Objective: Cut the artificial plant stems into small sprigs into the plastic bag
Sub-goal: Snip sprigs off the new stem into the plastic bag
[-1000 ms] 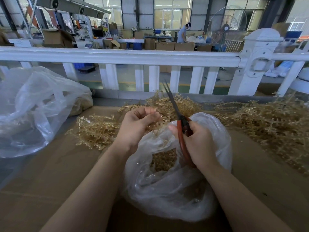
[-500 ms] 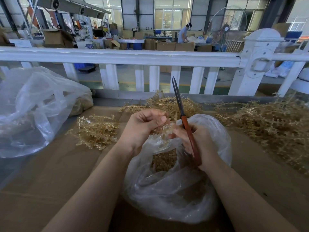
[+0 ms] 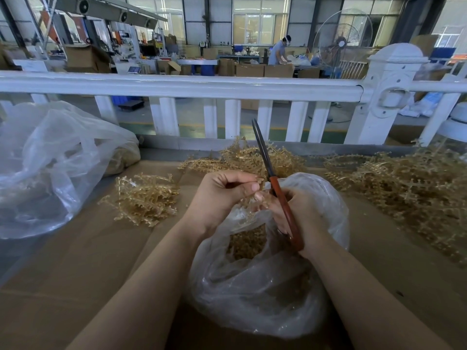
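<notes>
A clear plastic bag (image 3: 255, 294) sits open on the cardboard in front of me, with cut golden sprigs (image 3: 246, 242) inside. Above its mouth my left hand (image 3: 222, 195) pinches a small golden plant stem (image 3: 259, 198) between thumb and fingers. My right hand (image 3: 300, 213) grips red-handled scissors (image 3: 283, 205); their dark blades are closed and point up and away. The right fingertips touch the same stem. Loose golden stems lie in a pile at the left (image 3: 144, 198), behind the hands (image 3: 242, 157) and at the right (image 3: 409, 188).
A large crumpled plastic bag (image 3: 48, 168) lies at the left on the cardboard-covered table (image 3: 75, 261). A white railing (image 3: 192, 87) runs along the table's far edge. Beyond it is a workshop floor with boxes, a fan and a person at a bench.
The scissors' blades closed and swung upright from a leftward tilt. My right hand shifted its fingers onto the stem beside my left hand, which stayed above the bag's mouth.
</notes>
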The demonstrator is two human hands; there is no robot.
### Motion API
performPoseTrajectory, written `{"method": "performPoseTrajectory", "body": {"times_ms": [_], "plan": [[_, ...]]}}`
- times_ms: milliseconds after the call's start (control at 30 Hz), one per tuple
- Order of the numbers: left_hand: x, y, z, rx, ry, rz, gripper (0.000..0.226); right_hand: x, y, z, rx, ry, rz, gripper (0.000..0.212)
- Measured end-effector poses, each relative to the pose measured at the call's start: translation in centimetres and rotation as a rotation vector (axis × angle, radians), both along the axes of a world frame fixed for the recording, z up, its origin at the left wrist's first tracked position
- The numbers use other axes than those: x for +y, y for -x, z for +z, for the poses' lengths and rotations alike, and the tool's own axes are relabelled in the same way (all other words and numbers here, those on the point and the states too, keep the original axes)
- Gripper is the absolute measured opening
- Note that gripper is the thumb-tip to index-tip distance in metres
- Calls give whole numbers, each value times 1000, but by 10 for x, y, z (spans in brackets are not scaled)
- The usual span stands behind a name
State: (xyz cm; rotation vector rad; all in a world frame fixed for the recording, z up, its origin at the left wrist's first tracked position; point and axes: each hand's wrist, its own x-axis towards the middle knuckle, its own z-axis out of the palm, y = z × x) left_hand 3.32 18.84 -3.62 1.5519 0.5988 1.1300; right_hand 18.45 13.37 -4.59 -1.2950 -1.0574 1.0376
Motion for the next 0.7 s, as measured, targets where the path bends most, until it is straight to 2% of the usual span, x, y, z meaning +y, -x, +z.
{"method": "performPoseTrajectory", "body": {"times_ms": [67, 267, 467, 533, 600, 667, 700], "plan": [[0, -1, 0, 7, -5, -14, 9, 1, -2, -1, -8, -12, -15, 6], [-2, -3, 1, 19, -24, -81, 25, 3, -4, -3, 65, -38, -24, 10], [1, -1, 4, -77, 4, -141, 39, 5, -1, -7, 133, -66, -1, 17], [1, -2, 3, -67, -10, -152, 39, 9, -2, -9, 88, -14, 8, 23], [-1, -3, 2, -52, -25, -150, 38, 11, -2, -10, 29, 30, 21, 19], [-2, -4, 1, -54, -24, -172, 39, 9, -4, -10, 131, -9, 24, 9], [-2, -4, 0, -61, -18, -194, 39, 6, -5, -9, 191, -29, 38, 13]]}}
